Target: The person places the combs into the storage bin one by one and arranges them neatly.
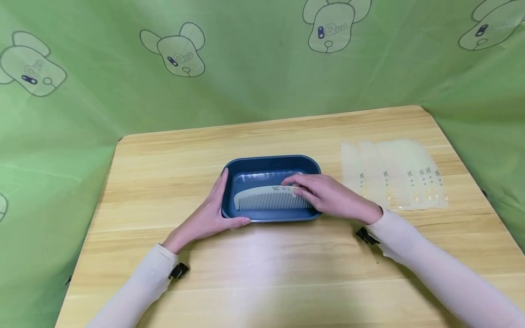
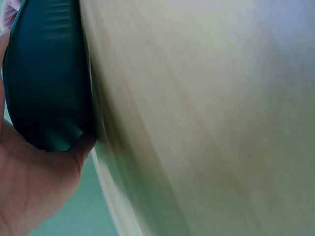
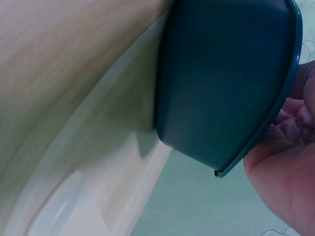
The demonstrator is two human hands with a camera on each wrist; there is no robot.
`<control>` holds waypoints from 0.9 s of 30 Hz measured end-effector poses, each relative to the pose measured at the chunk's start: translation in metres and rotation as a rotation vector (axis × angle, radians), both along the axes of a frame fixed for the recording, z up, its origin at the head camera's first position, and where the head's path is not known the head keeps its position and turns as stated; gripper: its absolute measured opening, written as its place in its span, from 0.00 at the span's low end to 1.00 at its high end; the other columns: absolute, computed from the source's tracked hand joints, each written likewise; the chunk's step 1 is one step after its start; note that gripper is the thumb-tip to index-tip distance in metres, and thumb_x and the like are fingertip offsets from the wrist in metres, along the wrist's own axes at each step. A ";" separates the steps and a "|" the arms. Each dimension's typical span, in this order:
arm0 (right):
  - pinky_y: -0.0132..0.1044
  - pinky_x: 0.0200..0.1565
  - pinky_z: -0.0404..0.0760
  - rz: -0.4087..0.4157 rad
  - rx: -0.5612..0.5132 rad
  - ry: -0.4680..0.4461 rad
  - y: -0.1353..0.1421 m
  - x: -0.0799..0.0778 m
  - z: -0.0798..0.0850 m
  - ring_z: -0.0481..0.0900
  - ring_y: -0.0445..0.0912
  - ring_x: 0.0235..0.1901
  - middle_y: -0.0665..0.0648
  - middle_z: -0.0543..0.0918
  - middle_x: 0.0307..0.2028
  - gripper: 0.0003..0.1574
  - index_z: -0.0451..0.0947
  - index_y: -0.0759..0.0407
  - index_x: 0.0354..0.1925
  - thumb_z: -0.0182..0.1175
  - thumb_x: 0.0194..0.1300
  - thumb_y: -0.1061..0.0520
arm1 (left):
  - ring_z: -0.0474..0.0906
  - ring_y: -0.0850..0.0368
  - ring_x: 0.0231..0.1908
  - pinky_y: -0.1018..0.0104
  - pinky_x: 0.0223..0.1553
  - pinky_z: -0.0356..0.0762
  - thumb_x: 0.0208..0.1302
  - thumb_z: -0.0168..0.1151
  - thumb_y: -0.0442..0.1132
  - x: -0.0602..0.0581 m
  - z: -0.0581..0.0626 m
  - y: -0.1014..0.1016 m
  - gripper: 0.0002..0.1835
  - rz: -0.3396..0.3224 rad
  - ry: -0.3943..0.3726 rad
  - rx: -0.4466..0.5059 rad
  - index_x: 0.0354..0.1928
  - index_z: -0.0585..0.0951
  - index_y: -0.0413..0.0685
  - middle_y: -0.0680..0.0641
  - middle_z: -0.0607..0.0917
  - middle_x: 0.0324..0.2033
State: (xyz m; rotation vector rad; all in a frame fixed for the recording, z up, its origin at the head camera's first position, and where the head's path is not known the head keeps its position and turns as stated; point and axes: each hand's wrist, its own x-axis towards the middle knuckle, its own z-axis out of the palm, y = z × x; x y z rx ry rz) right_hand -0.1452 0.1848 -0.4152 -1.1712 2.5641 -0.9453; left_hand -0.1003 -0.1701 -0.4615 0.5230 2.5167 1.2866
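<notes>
A dark blue rectangular plastic box (image 1: 270, 165) with rounded corners sits on the wooden table. My left hand (image 1: 208, 214) grips its left end, thumb along the front wall and fingers up the left side. In the left wrist view the thumb (image 2: 83, 146) presses on the box wall (image 2: 49, 73). Over the box's right end, my right hand (image 1: 328, 196) pinches a pale comb (image 1: 262, 198) by its right part. The comb lies lengthwise within the box, teeth toward the front; its right end is hidden by the hand. In the right wrist view, the box's outer wall (image 3: 226, 83) hides the comb.
Several pale translucent combs (image 1: 393, 168) lie overlapping in a row on the right of the table (image 1: 287, 282), partly behind the right wrist. A green curtain (image 1: 254, 82) with printed animal heads hangs behind the table and along its sides.
</notes>
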 end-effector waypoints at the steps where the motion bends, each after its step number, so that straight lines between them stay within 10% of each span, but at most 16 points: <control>1: 0.46 0.47 0.81 0.006 0.004 0.001 0.000 0.000 0.000 0.78 0.42 0.38 0.49 0.88 0.54 0.18 0.82 0.54 0.67 0.58 0.86 0.59 | 0.36 0.51 0.85 0.40 0.80 0.48 0.60 0.80 0.68 0.000 0.000 0.000 0.76 0.001 0.000 -0.001 0.88 0.29 0.67 0.55 0.32 0.87; 18: 0.46 0.47 0.82 0.027 0.070 -0.006 -0.005 0.002 0.001 0.80 0.42 0.41 0.51 0.88 0.56 0.18 0.83 0.55 0.66 0.60 0.84 0.60 | 0.36 0.51 0.85 0.38 0.80 0.49 0.59 0.80 0.68 0.001 0.001 0.002 0.76 0.010 0.006 -0.004 0.88 0.29 0.67 0.55 0.33 0.87; 27: 0.43 0.40 0.78 0.018 0.117 -0.009 -0.008 0.002 0.001 0.75 0.41 0.32 0.46 0.84 0.39 0.16 0.84 0.54 0.65 0.61 0.84 0.59 | 0.36 0.50 0.85 0.38 0.80 0.49 0.59 0.79 0.69 0.002 0.001 0.002 0.76 0.011 -0.006 0.002 0.88 0.28 0.67 0.54 0.32 0.87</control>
